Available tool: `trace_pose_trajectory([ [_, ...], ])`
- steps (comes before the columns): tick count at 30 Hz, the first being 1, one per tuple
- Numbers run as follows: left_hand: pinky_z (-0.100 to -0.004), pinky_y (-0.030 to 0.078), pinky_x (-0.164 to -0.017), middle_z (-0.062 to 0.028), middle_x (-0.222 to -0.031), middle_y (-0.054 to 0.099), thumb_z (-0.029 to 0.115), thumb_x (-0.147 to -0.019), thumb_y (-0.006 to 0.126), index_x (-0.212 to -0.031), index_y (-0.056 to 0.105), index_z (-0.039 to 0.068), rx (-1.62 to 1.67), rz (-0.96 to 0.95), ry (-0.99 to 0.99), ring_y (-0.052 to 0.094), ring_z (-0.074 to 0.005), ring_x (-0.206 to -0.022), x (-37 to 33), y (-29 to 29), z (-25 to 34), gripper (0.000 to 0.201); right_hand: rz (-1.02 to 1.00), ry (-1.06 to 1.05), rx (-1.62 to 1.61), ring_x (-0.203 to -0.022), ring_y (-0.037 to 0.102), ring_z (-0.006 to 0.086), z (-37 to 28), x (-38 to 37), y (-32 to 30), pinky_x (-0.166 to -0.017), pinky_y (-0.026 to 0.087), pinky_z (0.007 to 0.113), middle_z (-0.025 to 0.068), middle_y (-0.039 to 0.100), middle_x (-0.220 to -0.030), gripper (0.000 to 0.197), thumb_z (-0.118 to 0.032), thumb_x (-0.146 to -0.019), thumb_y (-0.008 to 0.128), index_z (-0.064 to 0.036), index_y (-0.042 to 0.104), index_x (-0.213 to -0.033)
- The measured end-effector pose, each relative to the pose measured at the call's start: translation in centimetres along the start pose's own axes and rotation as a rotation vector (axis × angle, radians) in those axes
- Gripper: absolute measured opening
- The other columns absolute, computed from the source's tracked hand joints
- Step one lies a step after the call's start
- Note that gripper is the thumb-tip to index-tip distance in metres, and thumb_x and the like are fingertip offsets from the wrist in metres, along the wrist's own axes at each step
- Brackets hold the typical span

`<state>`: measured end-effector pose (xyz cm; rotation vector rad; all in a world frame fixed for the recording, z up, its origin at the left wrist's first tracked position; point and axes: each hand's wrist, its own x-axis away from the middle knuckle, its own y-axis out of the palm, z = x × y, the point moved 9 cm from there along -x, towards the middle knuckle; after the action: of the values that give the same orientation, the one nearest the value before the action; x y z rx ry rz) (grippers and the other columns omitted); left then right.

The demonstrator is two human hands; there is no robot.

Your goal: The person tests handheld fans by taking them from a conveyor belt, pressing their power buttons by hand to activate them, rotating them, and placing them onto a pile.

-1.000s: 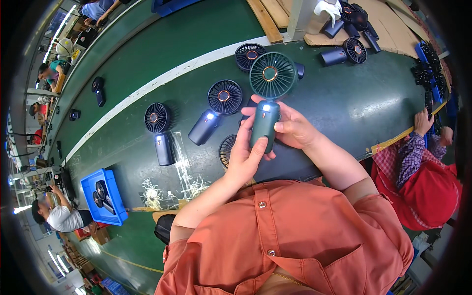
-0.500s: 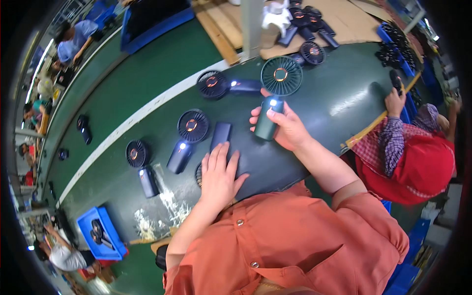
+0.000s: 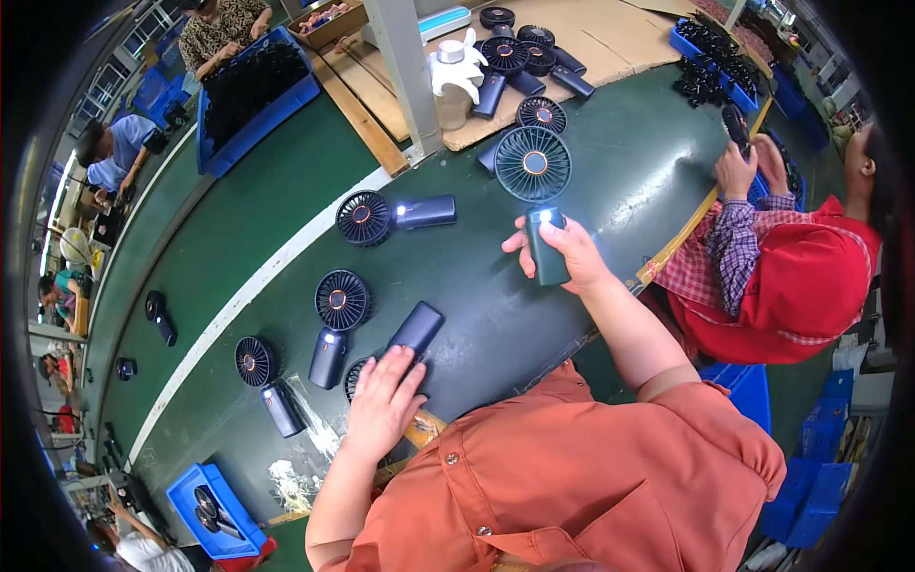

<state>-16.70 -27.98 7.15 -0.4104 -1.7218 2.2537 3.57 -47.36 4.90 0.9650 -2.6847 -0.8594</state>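
Note:
My right hand [image 3: 572, 253] is closed around the handle of a green handheld fan [image 3: 548, 257], thumb near a lit white light on its front. The fan's round caged head points away from me, above the table. My left hand [image 3: 383, 405] lies with fingers stretched over a dark blue handheld fan [image 3: 419, 326] at the near edge. Its handle sticks out past the fingertips, and its head is partly hidden under the hand. Left of it lie two dark fans with lit lights, one nearer [image 3: 329, 355] and one farther left [image 3: 280, 408]. Another lit dark fan [image 3: 424, 212] lies beyond.
Cardboard [image 3: 591, 43] at the back holds several dark fans and a white-topped bottle [image 3: 452, 91]. A metal post [image 3: 405, 76] stands beside it. Blue bins [image 3: 217, 510] hold fans or dark parts. At right, a co-worker in a red cap [image 3: 810, 276] holds a dark fan.
My view has shifted, so the table's things sit lower and further left. The fan under my left hand has turned, its handle now slanting right. My right hand still grips the green fan.

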Motion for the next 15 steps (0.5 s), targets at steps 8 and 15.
trace_pose_trajectory([
  [8,-0.0522,0.029,-0.102,-0.0208,-0.134,0.039,0.024,-0.067,0.076,-0.131,0.039,0.001,-0.057,0.108,-0.252,0.038,-0.0359,-0.126,-1.5,-1.2,-0.4,0.077,0.030,-0.067,0.220,-0.069,0.060,0.0200,0.2,-0.6,2.5,-0.069,0.049,0.033,0.0162,0.063,-0.093,0.040,-0.022,-0.085,0.062,0.0011,0.049,-0.115],
  [15,-0.0499,0.033,-0.100,-0.0195,-0.131,0.041,0.024,-0.068,0.075,-0.130,0.041,-0.002,0.007,0.149,-0.213,0.038,-0.0366,-0.123,-3.9,0.5,2.0,0.075,0.023,-0.037,0.181,-0.067,0.059,0.0196,2.0,-1.4,3.6,-0.066,0.048,0.031,0.0152,0.063,-0.089,0.037,-0.020,-0.086,0.060,0.0024,0.049,-0.113],
])
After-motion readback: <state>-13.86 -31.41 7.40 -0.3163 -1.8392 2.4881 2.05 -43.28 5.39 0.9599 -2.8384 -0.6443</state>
